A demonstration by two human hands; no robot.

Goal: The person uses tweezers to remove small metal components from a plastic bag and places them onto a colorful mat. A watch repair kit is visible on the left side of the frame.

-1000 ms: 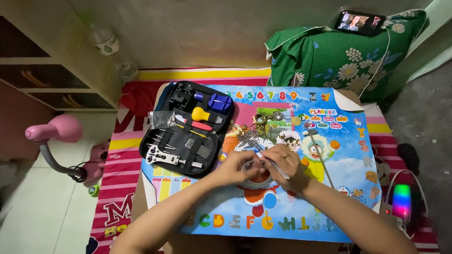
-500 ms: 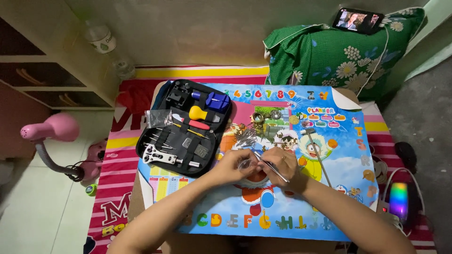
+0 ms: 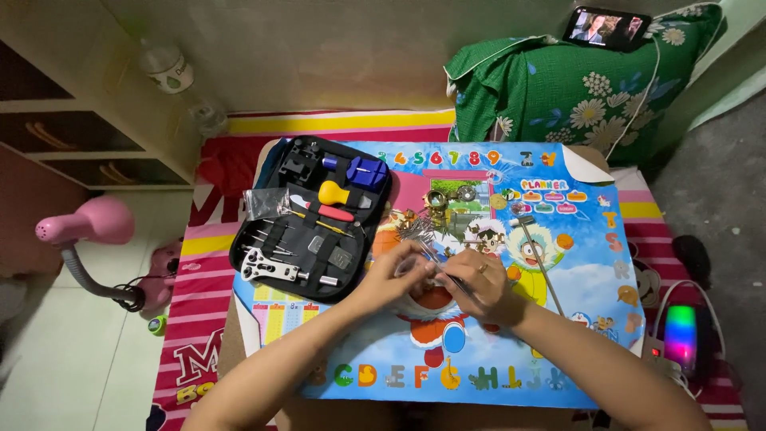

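My left hand (image 3: pixel 396 271) and my right hand (image 3: pixel 477 283) meet over the middle of a colourful cartoon mat (image 3: pixel 558 319) on a low table. The left hand pinches a small clear piece (image 3: pixel 412 263) between its fingertips. My right hand grips thin metal tweezers (image 3: pixel 447 271) whose tips point toward that piece. Just beyond my fingers lie small watch parts (image 3: pixel 437 199) and a pile of tiny metal pins (image 3: pixel 415 230). A thin metal watch strap (image 3: pixel 542 263) lies to the right of my right hand.
An open black tool case (image 3: pixel 315 219) with small tools lies left of my hands. A green floral pillow (image 3: pixel 574 88) with a phone (image 3: pixel 610 26) on top sits at the back right. A pink desk lamp (image 3: pixel 84 235) stands at left, a glowing speaker (image 3: pixel 682 335) at right.
My hands stay together at the same spot on the mat; the tweezers have shifted slightly. The view has tipped a little.
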